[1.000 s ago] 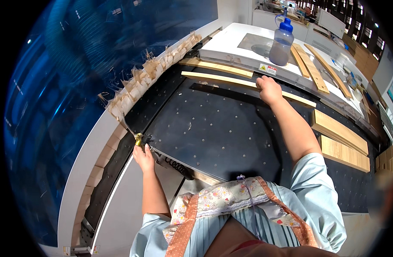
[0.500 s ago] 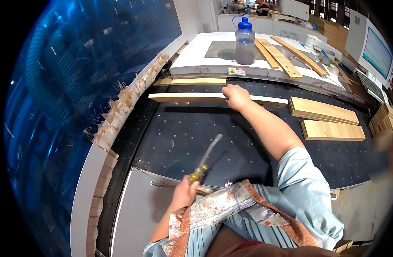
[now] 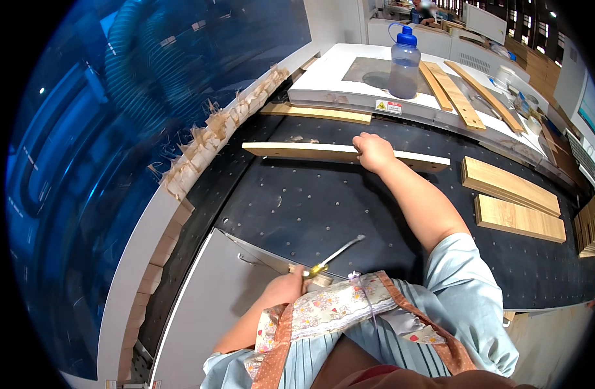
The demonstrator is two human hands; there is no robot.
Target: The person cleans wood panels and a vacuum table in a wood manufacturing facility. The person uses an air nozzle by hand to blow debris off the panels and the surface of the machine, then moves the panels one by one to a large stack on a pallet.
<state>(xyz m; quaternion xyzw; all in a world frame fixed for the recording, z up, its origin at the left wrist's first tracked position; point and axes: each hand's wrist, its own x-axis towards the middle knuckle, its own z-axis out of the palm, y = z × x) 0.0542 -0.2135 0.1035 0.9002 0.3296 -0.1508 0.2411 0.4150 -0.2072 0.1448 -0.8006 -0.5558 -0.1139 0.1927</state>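
Right hand [image 3: 376,153]: grip closed, pinching a long, narrow, pale-edged wooden board [image 3: 297,151] a little right of its middle. The board extends crosswise above or on the black, stud-dotted worktop [image 3: 310,207]; contact beneath it cannot be determined. Dark holes show in its near face towards the right end.

Left hand [image 3: 285,288]: grip wrapped around the yellow handle of a slim metal-shafted hand tool [image 3: 318,267], held low near the apron, shaft angled up and rightward over the near edge.

Beyond the board lies a shorter-looking light wooden strip [image 3: 317,114]. Two groups of flat, light-brown wooden planks [image 3: 521,218] rest to the right. A clear, blue-capped plastic bottle [image 3: 404,71] stands on the white machine section [image 3: 339,61] behind.
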